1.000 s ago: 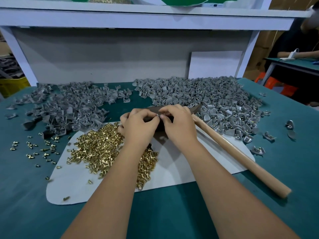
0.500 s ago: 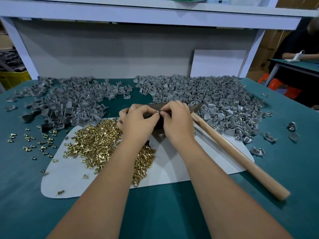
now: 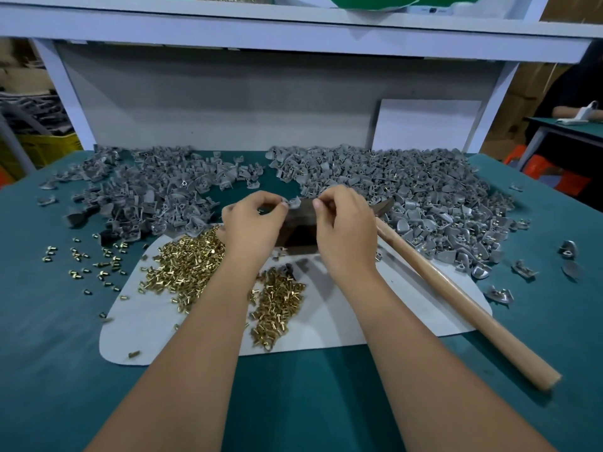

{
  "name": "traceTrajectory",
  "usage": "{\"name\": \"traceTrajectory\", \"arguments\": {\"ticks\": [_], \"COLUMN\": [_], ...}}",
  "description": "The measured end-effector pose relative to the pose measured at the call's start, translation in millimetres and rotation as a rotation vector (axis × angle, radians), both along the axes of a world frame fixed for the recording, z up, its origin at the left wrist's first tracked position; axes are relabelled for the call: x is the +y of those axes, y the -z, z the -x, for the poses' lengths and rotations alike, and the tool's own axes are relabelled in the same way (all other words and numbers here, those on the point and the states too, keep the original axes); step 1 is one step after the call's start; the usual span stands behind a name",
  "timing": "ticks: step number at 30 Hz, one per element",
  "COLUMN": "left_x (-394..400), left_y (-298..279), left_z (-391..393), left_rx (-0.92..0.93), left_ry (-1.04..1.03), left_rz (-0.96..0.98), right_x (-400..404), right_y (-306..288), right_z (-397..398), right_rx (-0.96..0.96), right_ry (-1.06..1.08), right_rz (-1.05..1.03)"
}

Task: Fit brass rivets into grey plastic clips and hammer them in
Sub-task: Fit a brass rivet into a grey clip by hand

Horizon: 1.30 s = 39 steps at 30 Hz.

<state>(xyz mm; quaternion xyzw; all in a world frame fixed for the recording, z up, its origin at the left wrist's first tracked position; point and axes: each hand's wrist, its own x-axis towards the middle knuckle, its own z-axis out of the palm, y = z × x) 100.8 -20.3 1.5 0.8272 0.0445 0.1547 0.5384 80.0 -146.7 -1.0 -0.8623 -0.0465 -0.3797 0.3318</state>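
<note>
Teal workbench (image 3: pixel 326 402), white mat (image 3: pixel 326 321): left hand (image 3: pixel 253 223) pinches grey clip (image 3: pixel 293 202) above dark block (image 3: pixel 298 223), right hand (image 3: pixel 346 223) fingers pinched together, contents indiscernible, brass rivets (image 3: pixel 182 269) heaped below, hammer (image 3: pixel 456 295) idle; risk: rivet slipping, seating crooked.

Teal bench (image 3: pixel 359 402), pale grey mat (image 3: pixel 342 324), gleaming brass rivets (image 3: pixel 186 269), heaps of plain grey clips (image 3: pixel 424 197), a light tan wooden hammer handle (image 3: pixel 456 298), dark anvil block (image 3: pixel 300 230).
</note>
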Motion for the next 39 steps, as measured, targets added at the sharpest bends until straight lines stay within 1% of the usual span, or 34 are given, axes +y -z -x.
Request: {"name": "traceTrajectory", "arguments": {"ticks": [3,7,9,10,13,15,16,17,23,30,35,39], "left_x": [17.9,34.4,39.2,40.6,41.9,42.2,42.0,41.5,40.2,41.7,38.5,34.9], "left_y": [-5.4,-11.4,-13.5,-13.7,-11.9,-9.9,-9.2,-8.8,-5.8,-4.3,-2.5,-3.1], "left_z": [-3.3,-6.0,-6.5,-6.8,-7.6,-9.2,-10.1,-10.5,-12.6,-13.8,-15.5,-15.2], "left_rx": [-0.064,-0.149,-0.184,-0.195,-0.205,-0.219,-0.227,-0.232,-0.223,-0.235,-0.211,-0.216], "left_ry": [-0.021,-0.119,-0.151,-0.160,-0.163,-0.187,-0.199,-0.205,-0.173,-0.185,-0.177,-0.167], "left_rz": [0.223,0.437,0.500,0.517,0.575,0.587,0.580,0.571,0.563,0.583,0.558,0.539], "right_x": [11.6,28.9,37.3,41.6,53.5,58.8,59.5,59.7,63.6,66.8,64.3,58.9], "right_y": [-1.8,-2.3,-3.5,-4.4,-3.0,1.0,2.5,2.1,-5.4,-7.3,-1.9,-0.5], "right_z": [7.4,16.0,18.4,19.3,18.9,17.9,17.7,17.4,19.9,20.8,19.0,18.0], "right_rx": [-0.067,-0.170,-0.167,-0.109,0.224,0.314,0.328,0.334,0.363,0.420,0.498,0.447], "right_ry": [-0.119,-0.300,-0.347,-0.362,-0.440,-0.464,-0.463,-0.456,-0.494,-0.528,-0.548,-0.541], "right_rz": [0.079,0.146,0.210,0.252,0.439,0.627,0.698,0.726,0.646,0.586,0.431,0.298]}}
